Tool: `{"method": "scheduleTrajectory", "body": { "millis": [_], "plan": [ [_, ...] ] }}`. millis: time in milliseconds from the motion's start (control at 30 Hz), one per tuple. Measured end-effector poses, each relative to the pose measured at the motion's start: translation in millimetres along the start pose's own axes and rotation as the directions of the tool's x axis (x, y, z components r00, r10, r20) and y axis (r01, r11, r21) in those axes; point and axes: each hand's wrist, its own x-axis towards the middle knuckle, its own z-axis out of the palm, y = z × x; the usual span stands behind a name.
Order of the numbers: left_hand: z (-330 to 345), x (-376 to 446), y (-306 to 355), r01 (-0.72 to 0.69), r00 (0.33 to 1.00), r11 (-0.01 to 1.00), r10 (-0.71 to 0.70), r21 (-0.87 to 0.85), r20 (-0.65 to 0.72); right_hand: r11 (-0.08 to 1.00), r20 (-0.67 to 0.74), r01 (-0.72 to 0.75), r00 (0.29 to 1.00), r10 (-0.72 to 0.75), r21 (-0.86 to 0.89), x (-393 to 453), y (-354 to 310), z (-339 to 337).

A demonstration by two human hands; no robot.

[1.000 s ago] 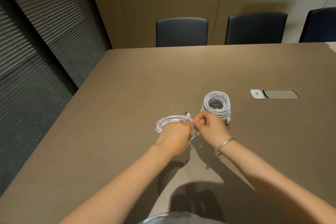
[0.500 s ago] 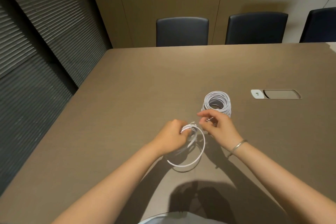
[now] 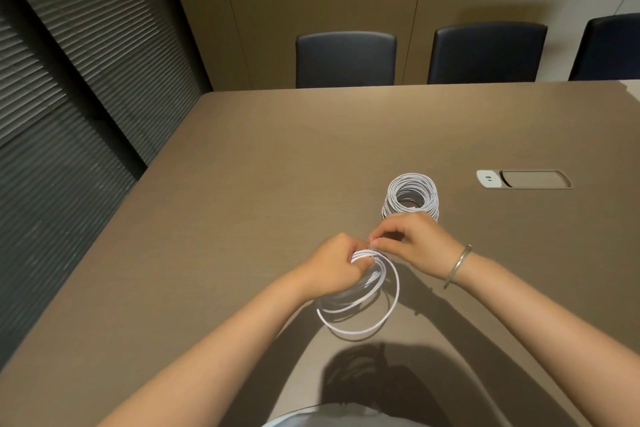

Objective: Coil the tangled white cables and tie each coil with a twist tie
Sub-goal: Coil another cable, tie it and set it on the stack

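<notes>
Fingers of the left hand (image 3: 337, 269) grip a loose coil (image 3: 360, 298), now swung down toward the desk's (image 3: 242, 184) near edge; the right hand (image 3: 407, 241) pinches at its top, likely a twist tie. A finished stack (image 3: 412, 196) sits beyond.

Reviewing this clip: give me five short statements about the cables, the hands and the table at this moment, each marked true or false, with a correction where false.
1. The left hand grips a loose coil of white cable. True.
2. The right hand rests flat on the table. False: its fingertips pinch something small at the top of the loose coil.
3. A stack of coiled cable lies beyond the hands. True.
4. The bracelet is on the left wrist. False: it is on the right wrist.
5. Three chairs, the nearest, stand at the far edge. True.
</notes>
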Motion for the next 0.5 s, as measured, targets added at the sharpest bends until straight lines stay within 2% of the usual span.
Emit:
{"method": "scheduleTrajectory", "body": {
  "millis": [100,200,300,400,500],
  "plan": [
    [0,0,4,0.002,1.0,0.995,-0.003,0.103,0.01,0.998,0.024,0.033,0.999,-0.032,-0.06,5,-3,-1],
    [-2,-1,5,-0.001,1.0,0.992,-0.001,0.129,0.014,0.999,0.006,0.038,0.999,-0.038,-0.028,6,-2,0],
    [-1,1,3,0.014,1.0,0.998,-0.015,0.064,0.02,0.997,-0.002,0.069,0.998,-0.069,-0.037,3,-1,3],
    [0,4,-2,0.075,0.997,0.995,-0.073,-0.07,0.038,0.985,0.006,0.133,0.991,-0.134,-0.107,0,-1,7],
    [3,5,-4,0.136,0.99,0.983,-0.131,-0.12,0.05,0.976,0.023,0.127,0.992,-0.125,-0.175,-1,-2,10]
  ]
}}
